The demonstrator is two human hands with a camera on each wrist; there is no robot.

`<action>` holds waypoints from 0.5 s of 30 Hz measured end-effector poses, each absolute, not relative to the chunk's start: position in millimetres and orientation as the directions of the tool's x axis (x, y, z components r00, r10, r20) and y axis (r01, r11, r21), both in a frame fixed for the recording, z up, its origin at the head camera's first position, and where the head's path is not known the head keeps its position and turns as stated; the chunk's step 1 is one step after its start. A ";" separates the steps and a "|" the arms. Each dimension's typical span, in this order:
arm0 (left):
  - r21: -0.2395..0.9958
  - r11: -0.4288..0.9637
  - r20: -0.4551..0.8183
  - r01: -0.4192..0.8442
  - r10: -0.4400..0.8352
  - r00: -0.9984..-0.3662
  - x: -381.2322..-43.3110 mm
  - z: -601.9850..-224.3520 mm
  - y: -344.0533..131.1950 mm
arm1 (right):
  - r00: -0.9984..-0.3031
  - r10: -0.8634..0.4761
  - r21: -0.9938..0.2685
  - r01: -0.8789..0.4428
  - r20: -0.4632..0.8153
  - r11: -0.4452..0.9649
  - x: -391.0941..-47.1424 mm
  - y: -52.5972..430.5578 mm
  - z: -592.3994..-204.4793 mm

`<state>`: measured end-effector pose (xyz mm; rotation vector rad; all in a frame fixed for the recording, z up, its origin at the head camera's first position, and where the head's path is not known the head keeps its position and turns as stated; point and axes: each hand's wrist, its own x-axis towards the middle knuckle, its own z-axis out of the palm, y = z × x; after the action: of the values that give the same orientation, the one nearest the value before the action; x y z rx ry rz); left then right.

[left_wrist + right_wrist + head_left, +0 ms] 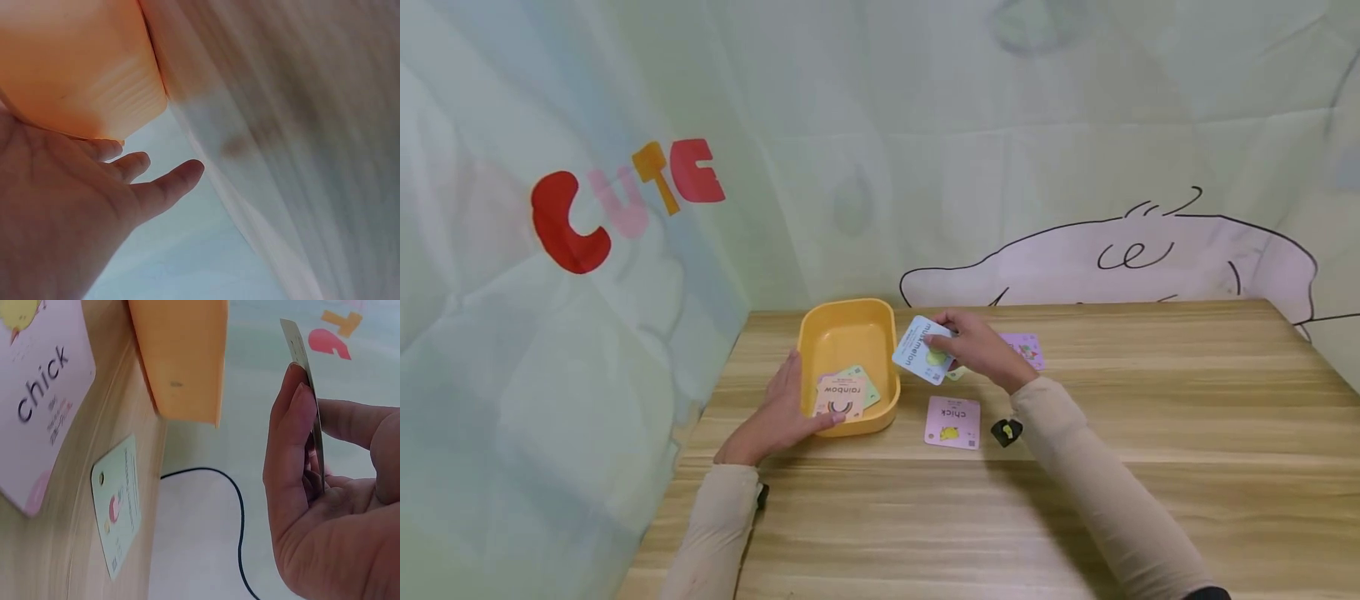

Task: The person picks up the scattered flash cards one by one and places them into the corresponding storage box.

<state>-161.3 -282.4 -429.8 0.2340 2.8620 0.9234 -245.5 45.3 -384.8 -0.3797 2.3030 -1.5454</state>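
Note:
My right hand [981, 346] pinches a blue flashcard [917, 348] marked "muskmelon" between thumb and fingers, above the table by the right wall of a yellow plastic box [849, 307]. Edge-on, the same card [316, 419] shows in the right wrist view. My left hand [778, 412] rests against the box's left side, thumb on the near rim, fingers fairly straight along the outer wall [75, 56]. Inside the box, a "rainbow" flashcard [838, 392] overlaps a green flashcard [870, 388].
A pink "chick" flashcard [953, 422] lies right of the box. Beyond it, a green flashcard [117, 503] and a purple flashcard [1028, 346] lie partly behind my right hand. A small black object [1006, 432] is by my right sleeve. Printed cloth [820, 167] hangs behind the table.

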 end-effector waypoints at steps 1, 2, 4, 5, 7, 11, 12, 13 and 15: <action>0.589 0.800 -0.068 0.111 0.186 -0.980 -160.9 -429.7 -282.5 | -0.906 -0.402 -0.927 -0.033 -0.130 0.374 -246.3 42.6 -385.8; 0.593 0.797 -0.063 0.118 0.192 -0.979 -160.8 -429.6 -282.8 | -0.907 -0.401 -0.927 -0.031 -0.132 0.374 -247.0 40.2 -386.6; 0.593 0.796 -0.061 0.121 0.195 -0.979 -160.7 -429.2 -282.8 | -0.906 -0.403 -0.927 -0.029 -0.134 0.374 -247.9 36.0 -387.2; 0.591 0.798 -0.065 0.119 0.194 -0.979 -160.7 -428.9 -282.9 | -0.906 -0.402 -0.927 -0.028 -0.135 0.374 -248.3 33.9 -387.3; 0.588 0.799 -0.063 0.125 0.199 -0.978 -161.2 -428.9 -283.4 | -0.906 -0.403 -0.929 -0.029 -0.132 0.370 -248.7 30.1 -387.2; 0.597 0.791 -0.052 0.132 0.202 -0.978 -163.3 -430.2 -284.0 | -0.905 -0.406 -0.928 -0.038 -0.125 0.371 -249.6 22.0 -387.5; 0.600 0.788 -0.044 0.137 0.204 -0.978 -164.0 -430.9 -284.2 | -0.904 -0.411 -0.928 -0.043 -0.121 0.369 -249.9 19.8 -387.7; 0.601 0.788 -0.042 0.136 0.201 -0.979 -164.8 -431.7 -284.4 | -0.903 -0.414 -0.929 -0.048 -0.117 0.367 -250.2 17.5 -388.1; 0.600 0.790 -0.045 0.127 0.191 -0.980 -165.7 -432.7 -284.7 | -0.900 -0.423 -0.933 -0.053 -0.110 0.356 -250.6 13.1 -388.6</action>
<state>-165.7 -284.7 -432.7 0.2560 2.8737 0.9520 -250.6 13.1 -388.6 -0.4194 2.2917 -1.5578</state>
